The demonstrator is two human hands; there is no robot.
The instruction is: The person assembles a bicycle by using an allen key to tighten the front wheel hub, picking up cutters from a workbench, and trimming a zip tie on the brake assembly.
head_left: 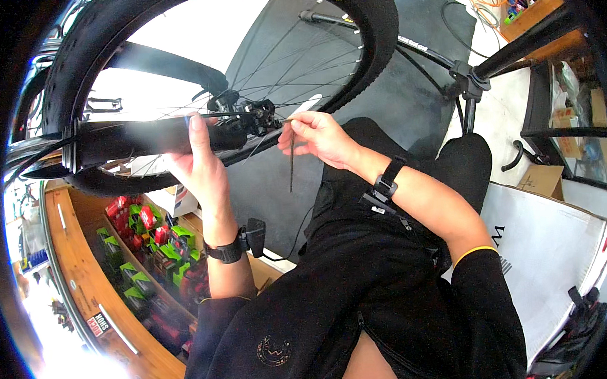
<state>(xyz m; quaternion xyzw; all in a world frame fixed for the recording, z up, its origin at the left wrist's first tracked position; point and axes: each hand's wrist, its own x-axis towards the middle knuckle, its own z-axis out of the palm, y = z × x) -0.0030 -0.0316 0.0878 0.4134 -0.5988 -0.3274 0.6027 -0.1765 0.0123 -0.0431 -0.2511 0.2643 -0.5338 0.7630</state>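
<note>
A bicycle's front wheel, with a knobby black tyre (382, 36), fills the upper left. Its thick black fork leg (124, 141) runs across from the left toward the hub. My left hand (201, 168) is closed around that leg, thumb on top and fingers partly hidden behind it. Near the leg's right end sits a black brake caliper (264, 116). Just right of the caliper, my right hand (325, 138) pinches a thin dark hex key (291, 171), whose long arm hangs down below the fingers. Whether its short end touches a bolt is hidden by the fingertips.
A wooden shelf (71, 248) with red and green packaged goods (147, 225) stands at lower left. Black repair stand legs (470, 83) rise at upper right. A large white carton (539, 241) lies at right, beside a small brown box (542, 180). A dark mat (420, 72) covers the floor.
</note>
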